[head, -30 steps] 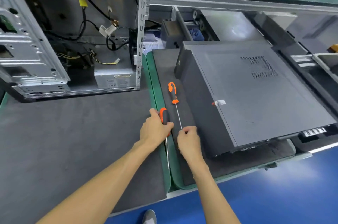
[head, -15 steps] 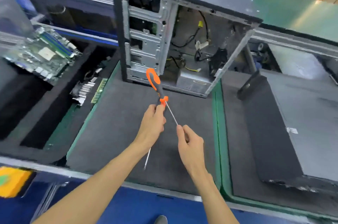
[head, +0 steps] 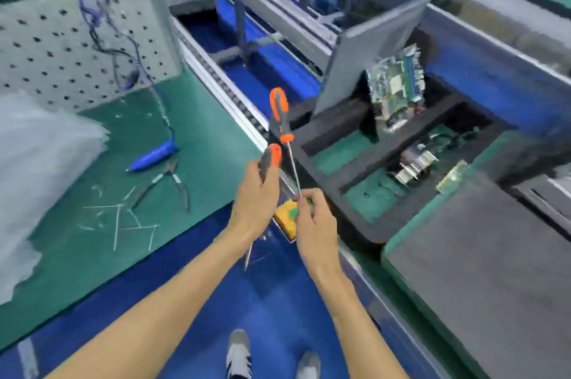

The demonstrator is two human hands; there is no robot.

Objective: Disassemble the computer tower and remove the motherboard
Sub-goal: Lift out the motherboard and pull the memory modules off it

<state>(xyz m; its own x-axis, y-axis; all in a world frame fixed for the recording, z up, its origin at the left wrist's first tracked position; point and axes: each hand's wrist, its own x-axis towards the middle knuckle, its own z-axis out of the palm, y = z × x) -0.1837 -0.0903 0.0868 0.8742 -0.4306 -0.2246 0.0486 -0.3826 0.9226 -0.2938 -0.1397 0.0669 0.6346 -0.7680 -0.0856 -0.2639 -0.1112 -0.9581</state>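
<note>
My left hand (head: 258, 196) grips an orange and grey screwdriver (head: 271, 157) by its handle, its shaft pointing down below the wrist. My right hand (head: 312, 221) pinches the metal shaft of a second orange-handled screwdriver (head: 279, 114), whose handle stands up above both hands. A green motherboard (head: 395, 91) leans upright in a black foam tray (head: 336, 128) to the right. The computer tower is out of view. The picture is blurred by head motion.
A yellow box with a green button (head: 285, 218) sits under my hands at the conveyor's edge. On the green bench mat (head: 200, 137) to the left lie pliers (head: 168, 177), a blue tool (head: 154, 156) on a cable and cut cable ties. A pegboard (head: 61, 48) stands behind. A grey pad (head: 482, 270) lies at the right.
The view has swung left, away from the open tower and closed case to the side bench. Both hands lifted the two screwdrivers off the mat and carried them along.
</note>
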